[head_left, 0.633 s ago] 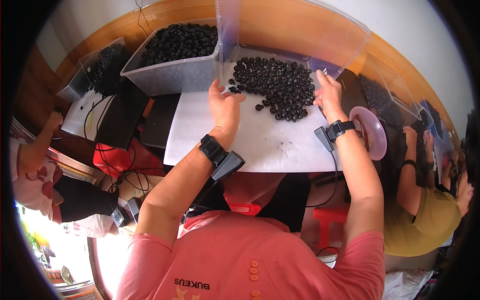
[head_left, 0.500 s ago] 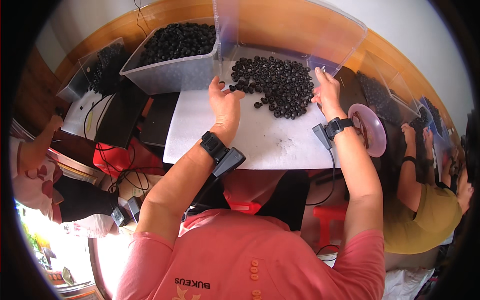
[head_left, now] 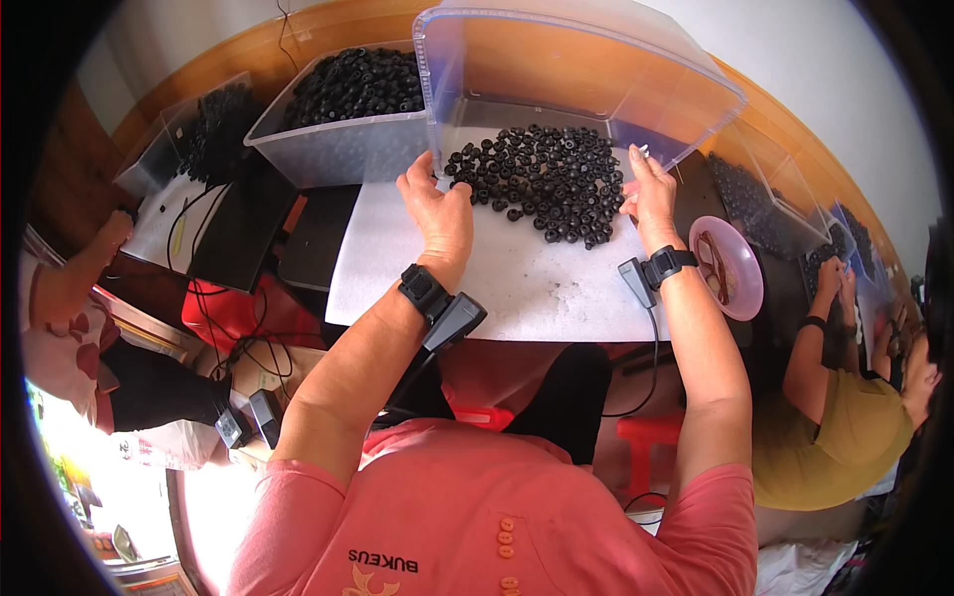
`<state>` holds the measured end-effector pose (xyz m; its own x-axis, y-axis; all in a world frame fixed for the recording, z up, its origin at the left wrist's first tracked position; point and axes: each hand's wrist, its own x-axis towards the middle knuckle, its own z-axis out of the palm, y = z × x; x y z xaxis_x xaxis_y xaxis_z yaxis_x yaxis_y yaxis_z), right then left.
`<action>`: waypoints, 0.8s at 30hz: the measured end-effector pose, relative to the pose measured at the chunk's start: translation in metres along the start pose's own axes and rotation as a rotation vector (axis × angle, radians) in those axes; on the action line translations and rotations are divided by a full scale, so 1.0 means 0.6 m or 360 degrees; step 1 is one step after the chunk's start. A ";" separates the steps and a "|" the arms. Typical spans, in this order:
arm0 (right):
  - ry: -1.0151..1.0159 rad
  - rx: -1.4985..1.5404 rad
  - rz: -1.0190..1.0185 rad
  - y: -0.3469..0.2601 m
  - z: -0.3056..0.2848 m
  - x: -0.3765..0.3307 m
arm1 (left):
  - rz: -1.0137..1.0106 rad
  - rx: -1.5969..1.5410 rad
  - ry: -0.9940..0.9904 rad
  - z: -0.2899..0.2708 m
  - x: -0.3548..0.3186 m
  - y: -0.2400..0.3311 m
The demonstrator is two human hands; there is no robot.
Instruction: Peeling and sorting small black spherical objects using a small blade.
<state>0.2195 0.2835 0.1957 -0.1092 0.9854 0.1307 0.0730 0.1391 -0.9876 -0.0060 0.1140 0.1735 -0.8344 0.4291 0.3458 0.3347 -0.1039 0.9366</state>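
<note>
A pile of small round black parts with holes (head_left: 556,184) lies on a white sheet (head_left: 447,298) in front of me. Behind it a clear plastic bin (head_left: 586,60) is tipped on its side, its mouth facing me. My left hand (head_left: 440,219) is at the pile's left edge, close to the bin's lower left corner, fingers apart and curved. On the right side of the pile, my right hand (head_left: 651,199) pinches a small pale pointed object (head_left: 644,151) whose kind is too small to tell. Both wrists wear black strapped devices.
At the left stands a clear bin (head_left: 328,149) full of black parts. A pink bowl (head_left: 750,273) holding brown strips is right of the sheet. Cables (head_left: 199,298) hang at the left. Other people work at both sides, by more bins (head_left: 755,209).
The tipped bin has come lower and nearer over the pile. My left hand has shifted slightly left, its fingers bending more. The view has moved slightly.
</note>
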 end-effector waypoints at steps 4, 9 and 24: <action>0.0023 0.0027 -0.0004 0.005 0.001 0.001 | 0.0043 0.0040 0.0071 0.000 0.004 -0.009; 0.0021 0.0056 -0.0003 0.002 0.004 -0.006 | 0.0137 0.0148 0.0140 -0.006 0.006 -0.005; -0.0155 -0.0195 0.0106 -0.003 -0.011 -0.012 | -0.0007 0.0183 -0.0081 -0.004 0.021 -0.026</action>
<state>0.2269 0.2770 0.1969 -0.1950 0.9795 0.0507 0.2031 0.0909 -0.9749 -0.0228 0.1187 0.1634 -0.8137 0.4746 0.3358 0.3815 0.0001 0.9244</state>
